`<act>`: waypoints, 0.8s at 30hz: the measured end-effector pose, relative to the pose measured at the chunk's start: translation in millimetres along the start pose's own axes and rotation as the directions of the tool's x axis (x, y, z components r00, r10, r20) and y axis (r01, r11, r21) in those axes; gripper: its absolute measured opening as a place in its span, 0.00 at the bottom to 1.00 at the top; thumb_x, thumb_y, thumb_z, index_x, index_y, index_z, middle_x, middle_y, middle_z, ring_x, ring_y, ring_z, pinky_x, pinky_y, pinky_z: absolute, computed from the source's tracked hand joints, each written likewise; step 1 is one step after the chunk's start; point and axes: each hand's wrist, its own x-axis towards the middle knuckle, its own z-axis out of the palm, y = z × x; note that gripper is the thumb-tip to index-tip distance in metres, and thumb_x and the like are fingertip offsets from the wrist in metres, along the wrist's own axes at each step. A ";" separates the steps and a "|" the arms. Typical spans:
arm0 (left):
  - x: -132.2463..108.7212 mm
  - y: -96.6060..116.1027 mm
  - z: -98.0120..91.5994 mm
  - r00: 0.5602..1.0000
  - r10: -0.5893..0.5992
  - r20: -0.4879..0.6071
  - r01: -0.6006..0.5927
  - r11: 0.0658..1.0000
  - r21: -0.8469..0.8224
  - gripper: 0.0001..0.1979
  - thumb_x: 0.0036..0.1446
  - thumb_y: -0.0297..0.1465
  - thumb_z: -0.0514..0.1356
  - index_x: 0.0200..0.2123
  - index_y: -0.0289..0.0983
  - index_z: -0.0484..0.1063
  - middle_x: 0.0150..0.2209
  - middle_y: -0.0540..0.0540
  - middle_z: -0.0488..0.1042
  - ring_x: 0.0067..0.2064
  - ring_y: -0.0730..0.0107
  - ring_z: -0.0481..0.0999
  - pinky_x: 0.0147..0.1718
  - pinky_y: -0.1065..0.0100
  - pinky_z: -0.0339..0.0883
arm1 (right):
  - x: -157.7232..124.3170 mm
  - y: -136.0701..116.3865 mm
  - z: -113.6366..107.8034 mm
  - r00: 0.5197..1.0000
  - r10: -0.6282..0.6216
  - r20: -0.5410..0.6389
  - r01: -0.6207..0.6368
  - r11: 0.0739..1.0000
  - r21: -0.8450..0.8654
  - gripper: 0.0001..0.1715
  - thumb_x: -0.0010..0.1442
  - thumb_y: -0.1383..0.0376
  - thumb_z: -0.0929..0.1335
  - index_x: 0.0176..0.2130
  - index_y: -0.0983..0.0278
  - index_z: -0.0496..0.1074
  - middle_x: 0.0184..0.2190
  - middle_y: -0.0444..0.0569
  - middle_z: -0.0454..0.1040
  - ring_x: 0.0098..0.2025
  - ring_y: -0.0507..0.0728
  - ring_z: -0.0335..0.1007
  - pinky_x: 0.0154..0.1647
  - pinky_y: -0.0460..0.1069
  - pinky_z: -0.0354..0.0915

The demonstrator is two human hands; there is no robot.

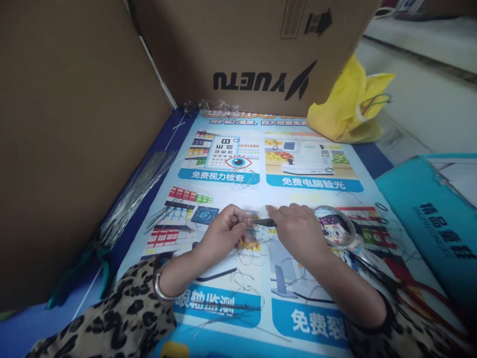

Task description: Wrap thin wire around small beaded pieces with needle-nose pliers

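My left hand (222,231) is closed in a pinch on a small, thin wire piece (250,232) over a printed poster (223,174) that covers the work surface. My right hand (298,226) is closed on a thin dark tool (265,222) whose tip points left toward the wire piece. The two hands nearly meet at the middle of the poster. Loose thin wire loops (253,256) lie under and just below the hands. A silver bangle (161,287) sits on my left wrist.
A bundle of thin metal rods (136,194) lies along the left cardboard wall (74,124). A large cardboard box (253,49) stands behind, with a yellow plastic bag (348,107) at its right. A round clear lens (335,226) rests beside my right hand. A teal box (428,219) lies right.
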 end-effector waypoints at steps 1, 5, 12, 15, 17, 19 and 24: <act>-0.2 0.0 0.3 1.000 0.007 -0.003 -0.007 1.000 -0.007 0.06 0.54 0.32 0.56 0.33 0.37 0.61 0.18 0.54 0.70 0.19 0.78 0.67 0.18 0.76 0.60 | 0.6 -0.2 0.5 1.000 0.006 0.001 -0.006 1.000 0.013 0.19 0.57 0.72 0.63 0.47 0.62 0.72 0.27 0.46 0.73 0.32 0.56 0.63 0.34 0.52 0.46; -0.7 -1.2 -1.0 0.999 0.033 0.011 -0.033 0.999 -0.017 0.06 0.54 0.32 0.56 0.32 0.38 0.60 0.17 0.56 0.68 0.18 0.78 0.66 0.19 0.75 0.60 | 2.9 -1.6 1.3 1.000 0.026 0.007 -0.027 0.999 0.047 0.21 0.56 0.73 0.63 0.48 0.61 0.71 0.27 0.45 0.73 0.32 0.56 0.63 0.34 0.51 0.46; -0.7 -1.4 -4.5 0.999 0.053 0.008 -0.053 0.998 0.029 0.07 0.55 0.33 0.56 0.34 0.38 0.61 0.15 0.58 0.65 0.17 0.78 0.65 0.20 0.75 0.60 | 0.8 -5.5 -0.5 0.997 0.074 0.037 -0.077 0.994 0.082 0.22 0.56 0.73 0.62 0.49 0.60 0.70 0.28 0.45 0.74 0.33 0.55 0.63 0.34 0.51 0.47; -0.1 -1.5 -4.3 0.999 0.036 0.002 -0.036 0.999 0.037 0.07 0.55 0.34 0.56 0.34 0.38 0.61 0.15 0.57 0.65 0.17 0.78 0.65 0.20 0.75 0.59 | 0.4 -5.6 -2.3 0.994 0.085 0.061 -0.092 0.990 0.108 0.23 0.56 0.73 0.62 0.50 0.59 0.70 0.30 0.46 0.75 0.34 0.55 0.64 0.35 0.51 0.47; 0.0 -1.7 -4.5 0.999 0.039 0.004 -0.039 0.998 0.040 0.07 0.55 0.34 0.56 0.34 0.38 0.61 0.15 0.57 0.66 0.18 0.77 0.65 0.20 0.75 0.59 | 0.2 -4.8 -2.9 0.992 0.098 0.081 -0.108 0.986 0.129 0.24 0.56 0.73 0.62 0.51 0.59 0.70 0.31 0.46 0.75 0.35 0.55 0.64 0.36 0.51 0.48; -0.1 -1.7 -5.2 0.999 0.052 0.012 -0.053 0.998 0.040 0.06 0.54 0.32 0.56 0.34 0.37 0.62 0.15 0.57 0.66 0.18 0.77 0.66 0.21 0.75 0.60 | 0.0 -3.6 -3.1 0.989 0.115 0.096 -0.129 0.981 0.147 0.24 0.55 0.73 0.62 0.51 0.59 0.70 0.30 0.46 0.75 0.35 0.55 0.64 0.36 0.50 0.48; -0.3 -2.1 -7.3 0.997 0.072 -0.021 -0.070 0.994 0.086 0.05 0.53 0.28 0.54 0.35 0.37 0.62 0.16 0.57 0.66 0.19 0.78 0.66 0.23 0.75 0.61 | 0.0 -2.4 -5.3 0.985 0.169 0.033 -0.172 0.962 0.210 0.23 0.53 0.72 0.63 0.49 0.61 0.71 0.31 0.47 0.73 0.36 0.56 0.62 0.38 0.50 0.49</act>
